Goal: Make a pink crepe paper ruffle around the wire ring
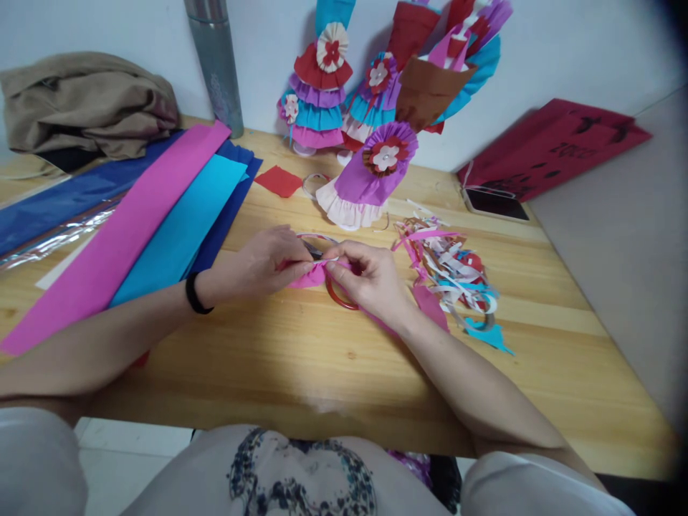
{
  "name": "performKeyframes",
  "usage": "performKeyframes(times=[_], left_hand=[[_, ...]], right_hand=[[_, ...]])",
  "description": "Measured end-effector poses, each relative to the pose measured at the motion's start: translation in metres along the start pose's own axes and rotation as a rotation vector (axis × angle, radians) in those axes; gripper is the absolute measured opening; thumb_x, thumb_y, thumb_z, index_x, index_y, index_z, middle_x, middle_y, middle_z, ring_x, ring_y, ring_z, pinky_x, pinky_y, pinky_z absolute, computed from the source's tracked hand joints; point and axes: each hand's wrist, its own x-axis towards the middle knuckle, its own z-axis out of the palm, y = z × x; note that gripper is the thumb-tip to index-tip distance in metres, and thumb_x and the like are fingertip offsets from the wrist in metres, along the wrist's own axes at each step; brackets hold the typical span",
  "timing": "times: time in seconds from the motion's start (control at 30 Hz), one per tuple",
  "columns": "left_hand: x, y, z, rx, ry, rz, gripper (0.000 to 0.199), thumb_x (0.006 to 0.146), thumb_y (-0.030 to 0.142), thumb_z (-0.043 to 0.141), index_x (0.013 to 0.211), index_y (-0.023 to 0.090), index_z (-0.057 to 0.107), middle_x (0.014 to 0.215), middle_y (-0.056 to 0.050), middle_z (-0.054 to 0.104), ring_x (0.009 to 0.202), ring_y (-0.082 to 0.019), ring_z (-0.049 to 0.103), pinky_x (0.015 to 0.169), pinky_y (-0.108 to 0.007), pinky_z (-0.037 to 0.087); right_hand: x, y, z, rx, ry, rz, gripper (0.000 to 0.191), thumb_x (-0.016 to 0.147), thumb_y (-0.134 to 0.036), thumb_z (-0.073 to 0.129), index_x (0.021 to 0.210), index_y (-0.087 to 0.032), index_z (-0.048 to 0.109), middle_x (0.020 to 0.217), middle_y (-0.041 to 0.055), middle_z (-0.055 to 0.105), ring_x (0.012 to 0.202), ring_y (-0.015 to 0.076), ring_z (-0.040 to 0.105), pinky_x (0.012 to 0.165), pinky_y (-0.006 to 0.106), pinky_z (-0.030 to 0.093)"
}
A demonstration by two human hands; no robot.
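Pinching a gathered pink strip (pixel 310 279) over the wooden table (pixel 301 365).
Grips it between thumb and fingers of both left hand (pixel 266 262) and right hand (pixel 370 278), close together, by a red loop (pixel 342 305), with paper scraps (pixel 443 261) off to the right.

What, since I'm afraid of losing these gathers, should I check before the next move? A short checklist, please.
1. Left hand gripping the pink strip: ok, fingers pinch the gathered part.
2. Right hand gripping too: ok, pinched close beside the left.
3. Strip's far end free: cannot tell, the right hand and wrist hide part of it.
4. Table clear of offcuts: not ok, a heap of paper scraps lies to the right of the right hand.
5. Purple paper dress clear of both hands: ok, it stands beyond them.
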Motion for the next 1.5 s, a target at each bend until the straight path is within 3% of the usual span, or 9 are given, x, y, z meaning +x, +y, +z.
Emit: performKeyframes(times=[0.1, 0.2, 0.3, 0.5, 0.73, 1.07, 1.27, 1.33, 1.5], left_hand=[[-0.002, -0.008, 0.001, -0.010, 0.129, 0.027, 0.032, 0.097, 0.045, 0.053, 0.107, 0.019, 0.069, 0.096, -0.009, 0.073, 0.096, -0.023, 0.066, 0.088, -0.039, 0.050], [-0.005, -0.012, 0.003, -0.118, 0.339, -0.083, 0.059, 0.087, 0.053, 0.068, 0.133, 0.020, 0.055, 0.137, -0.014, 0.060, 0.129, -0.029, 0.055, 0.108, -0.044, 0.044], [-0.004, -0.008, 0.006, -0.344, 0.524, -0.341, 0.059, 0.083, 0.055, 0.070, 0.128, 0.020, 0.056, 0.129, -0.012, 0.062, 0.120, -0.028, 0.059, 0.097, -0.041, 0.051], [0.001, 0.017, 0.024, -0.880, 0.105, -0.499, 0.040, 0.077, 0.045, 0.076, 0.105, 0.019, 0.066, 0.091, -0.004, 0.070, 0.079, -0.017, 0.063, 0.069, -0.029, 0.050], [-0.003, 0.023, 0.039, -0.977, 0.340, -0.525, 0.022, 0.077, 0.038, 0.075, 0.080, 0.019, 0.067, 0.068, 0.002, 0.064, 0.063, -0.011, 0.056, 0.060, -0.024, 0.045], [-0.007, 0.019, 0.031, -1.104, 0.104, -0.549, 0.023, 0.083, 0.036, 0.069, 0.078, 0.014, 0.066, 0.068, -0.002, 0.066, 0.062, -0.011, 0.060, 0.056, -0.022, 0.049], [-0.005, 0.022, 0.031, -1.080, 0.133, -0.543, 0.026, 0.083, 0.039, 0.070, 0.082, 0.014, 0.064, 0.069, -0.001, 0.065, 0.058, -0.010, 0.060, 0.055, -0.021, 0.050], [-0.005, 0.021, 0.028, -1.091, 0.015, -0.574, 0.028, 0.085, 0.041, 0.067, 0.076, 0.014, 0.065, 0.069, -0.003, 0.067, 0.057, -0.010, 0.062, 0.055, -0.021, 0.050], [-0.006, 0.029, 0.001, -0.850, -0.543, -0.497, 0.026, 0.085, 0.035, 0.066, 0.069, 0.015, 0.069, 0.056, -0.002, 0.066, 0.051, -0.013, 0.062, 0.050, -0.021, 0.048]], right_hand=[[0.001, 0.000, 0.001, 0.106, 0.062, 0.081, 0.016, 0.079, -0.034, 0.064, 0.074, -0.018, 0.065, 0.053, -0.0046, 0.047, 0.049, 0.0099, 0.038, 0.051, 0.026, 0.027], [0.004, -0.002, 0.001, 0.254, 0.156, 0.158, 0.019, 0.075, -0.037, 0.069, 0.071, -0.019, 0.064, 0.050, -0.0053, 0.046, 0.046, 0.0093, 0.038, 0.048, 0.025, 0.027], [0.006, -0.003, 0.001, 0.403, 0.256, 0.211, 0.022, 0.071, -0.040, 0.075, 0.072, -0.020, 0.064, 0.053, -0.0042, 0.053, 0.045, 0.0095, 0.040, 0.046, 0.024, 0.029], [0.005, -0.007, 0.005, 0.587, 0.358, 0.280, 0.019, 0.065, -0.033, 0.079, 0.071, -0.021, 0.066, 0.057, -0.0037, 0.059, 0.049, 0.0096, 0.047, 0.048, 0.023, 0.036], [0.000, -0.013, 0.018, 0.738, 0.261, 0.324, 0.018, 0.063, -0.029, 0.081, 0.069, -0.019, 0.067, 0.060, -0.0029, 0.064, 0.050, 0.0097, 0.052, 0.051, 0.024, 0.044], [0.003, -0.006, 0.013, 0.564, 0.275, 0.268, 0.020, 0.067, -0.034, 0.075, 0.074, -0.020, 0.063, 0.057, -0.0031, 0.061, 0.048, 0.0106, 0.049, 0.049, 0.024, 0.038], [0.003, -0.003, 0.014, 0.505, 0.272, 0.245, 0.018, 0.067, -0.034, 0.073, 0.074, -0.019, 0.063, 0.055, -0.0043, 0.056, 0.047, 0.0091, 0.044, 0.047, 0.023, 0.034], [0.004, -0.002, 0.014, 0.485, 0.280, 0.236, 0.018, 0.066, -0.034, 0.072, 0.074, -0.019, 0.063, 0.054, -0.0047, 0.055, 0.047, 0.0088, 0.043, 0.046, 0.023, 0.032], [0.006, 0.001, 0.010, 0.427, 0.281, 0.235, 0.020, 0.069, -0.035, 0.071, 0.074, -0.019, 0.061, 0.052, -0.0059, 0.051, 0.044, 0.0082, 0.039, 0.045, 0.022, 0.028]])
